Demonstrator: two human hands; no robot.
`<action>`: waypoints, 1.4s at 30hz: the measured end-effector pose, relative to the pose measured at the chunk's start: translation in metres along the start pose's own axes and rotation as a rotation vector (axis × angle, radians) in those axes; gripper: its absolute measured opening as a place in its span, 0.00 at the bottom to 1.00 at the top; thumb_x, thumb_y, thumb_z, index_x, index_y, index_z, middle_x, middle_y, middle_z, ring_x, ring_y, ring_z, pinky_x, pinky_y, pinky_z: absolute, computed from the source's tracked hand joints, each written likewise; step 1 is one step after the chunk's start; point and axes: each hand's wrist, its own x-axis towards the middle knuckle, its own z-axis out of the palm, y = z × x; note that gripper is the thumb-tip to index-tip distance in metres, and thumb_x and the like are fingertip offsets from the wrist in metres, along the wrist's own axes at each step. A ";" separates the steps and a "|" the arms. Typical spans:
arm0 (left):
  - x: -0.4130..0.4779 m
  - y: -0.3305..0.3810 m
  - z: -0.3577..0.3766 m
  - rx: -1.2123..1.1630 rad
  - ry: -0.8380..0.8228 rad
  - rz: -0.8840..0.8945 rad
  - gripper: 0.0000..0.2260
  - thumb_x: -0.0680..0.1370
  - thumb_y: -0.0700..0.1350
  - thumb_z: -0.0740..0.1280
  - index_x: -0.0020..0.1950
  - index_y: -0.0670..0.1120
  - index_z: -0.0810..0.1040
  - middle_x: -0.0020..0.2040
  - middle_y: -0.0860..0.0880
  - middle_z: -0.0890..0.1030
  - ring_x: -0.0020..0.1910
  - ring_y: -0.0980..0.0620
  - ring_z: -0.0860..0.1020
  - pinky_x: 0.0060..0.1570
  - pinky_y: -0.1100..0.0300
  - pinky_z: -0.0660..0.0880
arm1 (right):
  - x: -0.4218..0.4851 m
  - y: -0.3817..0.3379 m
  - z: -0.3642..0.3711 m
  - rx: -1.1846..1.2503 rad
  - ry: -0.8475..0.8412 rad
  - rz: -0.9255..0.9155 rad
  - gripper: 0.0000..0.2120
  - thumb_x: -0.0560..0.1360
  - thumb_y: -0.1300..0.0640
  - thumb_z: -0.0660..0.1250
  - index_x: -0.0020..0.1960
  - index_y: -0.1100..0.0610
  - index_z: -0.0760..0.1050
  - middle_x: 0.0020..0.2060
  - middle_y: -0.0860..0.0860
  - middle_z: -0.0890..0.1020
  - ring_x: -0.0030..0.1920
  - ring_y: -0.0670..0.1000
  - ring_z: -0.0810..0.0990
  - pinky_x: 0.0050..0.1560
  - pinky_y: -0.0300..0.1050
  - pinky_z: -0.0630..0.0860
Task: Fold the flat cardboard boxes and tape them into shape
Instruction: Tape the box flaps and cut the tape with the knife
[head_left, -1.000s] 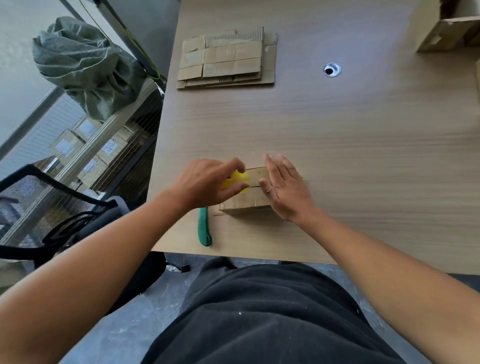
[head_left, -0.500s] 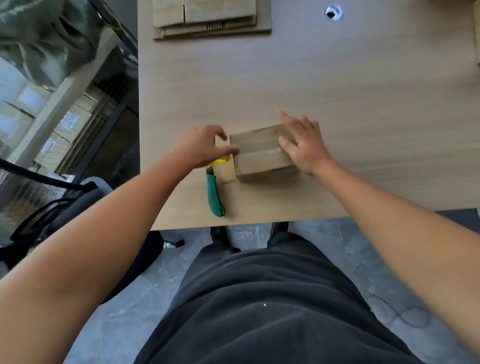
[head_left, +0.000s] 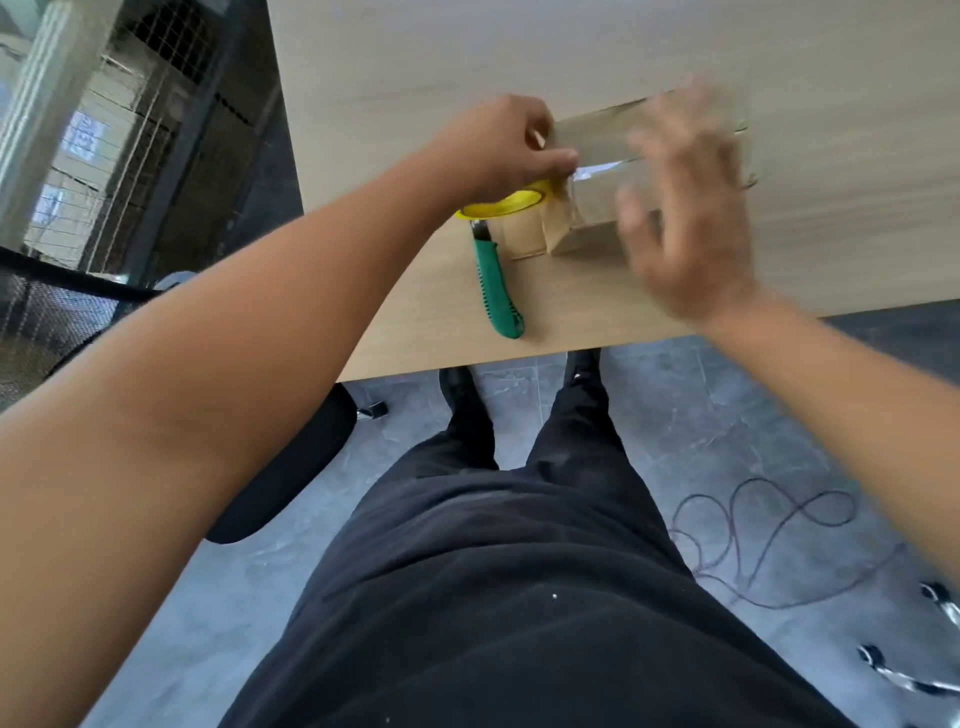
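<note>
Plainly, the left fingers (head_left: 563, 156) are curled, and thumb and forefinger pinch the glossy tape strip (head_left: 597, 169) where it meets the left end of the box (head_left: 592, 130). The left hand (head_left: 493, 143) arches over the yellow tape roll (head_left: 511, 202). I cannot tell whether it also touches the roll. The right fingers (head_left: 701, 119) are straight and spread, gripping nothing. The right hand (head_left: 691, 234) is blurred over the top and front of the box, so I cannot tell whether it presses down or hovers just above.

The box stands folded into shape close to the bench's (head_left: 857, 182) near edge, toward its near left corner. The roll is just beside the box's left end, and a green knife (head_left: 493, 280) lies in front of the roll, pointing at the near edge.

By its look the box is thin corrugated card, which should be light and stiff across its panels but springy at the flaps. It would likely slide on the smooth bench and dent under a hard squeeze. A flat palm on the top, beside the seam, seems the best hold, with fingers wrapped over a corner if it must be lifted. The tape looks slick on top and is likely to wrinkle unless it is held taut from the end.
</note>
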 end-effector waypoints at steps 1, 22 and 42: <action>0.000 -0.001 -0.001 -0.004 -0.003 -0.006 0.21 0.76 0.62 0.70 0.60 0.48 0.79 0.58 0.50 0.82 0.46 0.51 0.78 0.36 0.62 0.72 | -0.022 -0.027 0.009 0.097 -0.001 -0.107 0.19 0.83 0.55 0.61 0.69 0.65 0.73 0.69 0.64 0.74 0.74 0.65 0.67 0.77 0.58 0.61; 0.004 -0.006 -0.002 0.025 -0.030 0.008 0.20 0.76 0.62 0.71 0.57 0.49 0.80 0.54 0.49 0.83 0.46 0.48 0.79 0.47 0.55 0.78 | -0.071 -0.090 0.066 0.402 -0.637 0.710 0.11 0.78 0.51 0.68 0.52 0.53 0.67 0.44 0.50 0.71 0.37 0.47 0.71 0.34 0.42 0.64; -0.033 -0.011 0.014 -0.188 0.230 -0.054 0.17 0.78 0.61 0.67 0.52 0.48 0.81 0.43 0.52 0.81 0.45 0.51 0.80 0.46 0.52 0.78 | 0.028 -0.068 0.005 0.126 -0.343 0.645 0.21 0.85 0.53 0.57 0.67 0.70 0.73 0.68 0.59 0.71 0.69 0.60 0.67 0.73 0.48 0.60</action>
